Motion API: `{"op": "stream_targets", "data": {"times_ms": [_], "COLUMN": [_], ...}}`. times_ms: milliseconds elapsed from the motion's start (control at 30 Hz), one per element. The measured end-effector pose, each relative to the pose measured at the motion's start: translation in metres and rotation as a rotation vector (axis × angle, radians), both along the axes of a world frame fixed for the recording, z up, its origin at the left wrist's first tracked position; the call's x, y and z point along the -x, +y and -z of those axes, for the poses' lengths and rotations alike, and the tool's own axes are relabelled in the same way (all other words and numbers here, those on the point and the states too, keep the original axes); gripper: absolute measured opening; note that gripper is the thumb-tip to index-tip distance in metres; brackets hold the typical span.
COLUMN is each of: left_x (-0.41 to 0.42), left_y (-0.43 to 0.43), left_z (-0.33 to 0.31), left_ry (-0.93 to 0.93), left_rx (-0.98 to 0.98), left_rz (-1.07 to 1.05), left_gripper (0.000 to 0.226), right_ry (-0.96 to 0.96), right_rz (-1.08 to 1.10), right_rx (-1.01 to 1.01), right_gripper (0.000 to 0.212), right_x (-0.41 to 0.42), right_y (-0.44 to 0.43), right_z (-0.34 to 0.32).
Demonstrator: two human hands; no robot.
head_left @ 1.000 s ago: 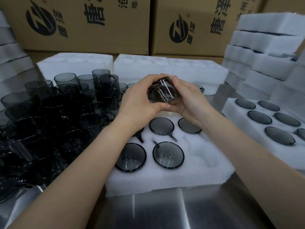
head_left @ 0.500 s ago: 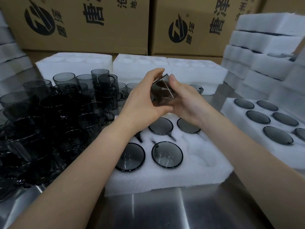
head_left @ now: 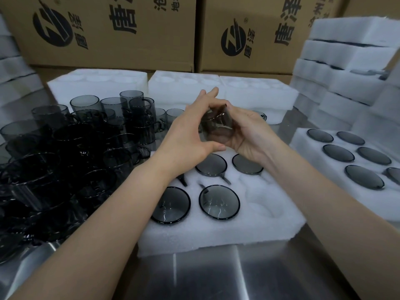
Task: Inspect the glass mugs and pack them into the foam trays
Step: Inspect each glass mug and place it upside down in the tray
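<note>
A smoky grey glass mug is held up above the middle foam tray. My right hand cups it from the right, with fingers curled round its side. My left hand holds it from the left, with the thumb under it and the fingers raised over its top. Several mugs sit upside down in the tray's pockets. The pocket at the tray's front right holds nothing.
A crowd of loose grey mugs covers the steel table on the left. A second foam tray with mugs in it lies at the right. Stacked foam trays rise at the back right, empty trays and cardboard boxes behind.
The mug has been turned between my hands and tipped. My left fingers have lifted and straightened over its top. Both hands stay above the tray.
</note>
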State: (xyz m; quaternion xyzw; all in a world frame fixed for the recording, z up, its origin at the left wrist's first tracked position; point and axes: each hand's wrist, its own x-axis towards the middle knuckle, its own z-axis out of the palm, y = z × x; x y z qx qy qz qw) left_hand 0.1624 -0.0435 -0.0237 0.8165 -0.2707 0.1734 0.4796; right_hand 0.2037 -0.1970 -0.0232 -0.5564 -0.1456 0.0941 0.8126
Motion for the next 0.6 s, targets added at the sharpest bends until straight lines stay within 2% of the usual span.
{"op": "stream_targets", "data": {"times_ms": [167,300,400,500,600], "left_x": [0.004,0.000,-0.003,-0.007,-0.010], "left_y": [-0.001,-0.001,-0.002,-0.001,-0.001], "left_z": [-0.004,-0.001,0.003,0.005,0.006], "left_ry": [0.004,-0.023,-0.008,0.027,0.024], "left_rx": [0.004,-0.004,-0.027,-0.062,-0.044], "left_rz": [-0.031,-0.111,-0.106,-0.142,-0.156], "left_gripper": [0.075,0.077,0.079,0.088,0.085], "right_ry": [0.014,0.018,-0.027,-0.063,-0.111], "right_rz": [-0.189,-0.165,-0.145,-0.125,-0.090], "right_rx": [0.072,0.088,0.048,0.055,0.092], "right_gripper": [0.045,0.047,0.039,0.019,0.016], "right_x": [-0.003,-0.004,-0.004,-0.003,-0.001], "right_y": [-0.001,-0.004,-0.006,-0.005,-0.004], "right_z": [-0.001,0.000,0.003,0.006,0.006]}}
